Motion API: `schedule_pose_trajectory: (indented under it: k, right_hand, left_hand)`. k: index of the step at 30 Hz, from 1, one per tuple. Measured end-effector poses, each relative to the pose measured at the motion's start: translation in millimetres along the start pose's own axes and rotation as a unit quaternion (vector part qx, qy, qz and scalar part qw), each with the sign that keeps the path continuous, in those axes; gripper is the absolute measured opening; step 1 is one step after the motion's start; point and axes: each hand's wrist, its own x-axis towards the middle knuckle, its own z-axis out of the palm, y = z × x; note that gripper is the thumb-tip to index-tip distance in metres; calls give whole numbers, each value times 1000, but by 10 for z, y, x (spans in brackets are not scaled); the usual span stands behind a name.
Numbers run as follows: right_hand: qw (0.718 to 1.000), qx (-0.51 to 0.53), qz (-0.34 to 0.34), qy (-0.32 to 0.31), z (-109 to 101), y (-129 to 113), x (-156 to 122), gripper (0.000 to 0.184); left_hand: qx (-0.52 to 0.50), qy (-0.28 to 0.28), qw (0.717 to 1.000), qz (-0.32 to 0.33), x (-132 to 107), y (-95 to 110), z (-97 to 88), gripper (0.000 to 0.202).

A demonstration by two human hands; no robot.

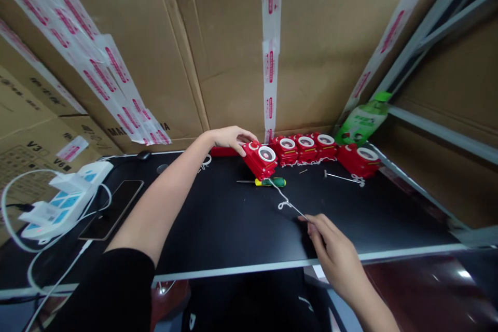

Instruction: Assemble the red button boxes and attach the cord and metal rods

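My left hand (230, 138) reaches to the back of the black table (218, 218) and grips a red box-shaped device (260, 158) with a white round face, tilted up off the surface. A thin white cord (285, 201) runs from that device toward me. My right hand (330, 244) pinches the cord's near end above the table's front part. A screwdriver (268, 182) with a green and yellow handle lies just in front of the red device.
Several more red devices (305, 147) line the back edge, with one (360, 160) further right beside a green pouch (363, 119). A metal pin (342, 178) lies near them. A phone (112, 208) and white power strips (62, 197) sit at left. Cardboard walls surround the table.
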Motion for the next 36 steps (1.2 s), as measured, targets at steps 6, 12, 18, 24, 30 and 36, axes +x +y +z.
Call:
schedule_pose_trajectory:
  k: [6,12,18,24,30,36]
  right_hand:
    - [996,-84,-19,-4,144,42,88,31]
    - [993,-108,-42,3,192,88,118,30]
    - [993,-97,-66,10,157,47,92,31]
    - [981,-126,-126,76,3,141,236,30]
    - [909,-326,-241,100,-435,117,1273,37]
    - [888,-313,-336,22,-381,-146,2429,29]
  left_hand:
    - [63,-31,997,-39,380,-120,-190,66]
    - [149,18,984,-97,585,-155,11,61]
    - [209,160,960,-96,410,-27,681,98]
    - [215,204,952,-81,240,-159,1075,80]
    - [213,229,948,-64,215,-299,1069,92]
    - [210,294,931,-60,226,-352,1148,80]
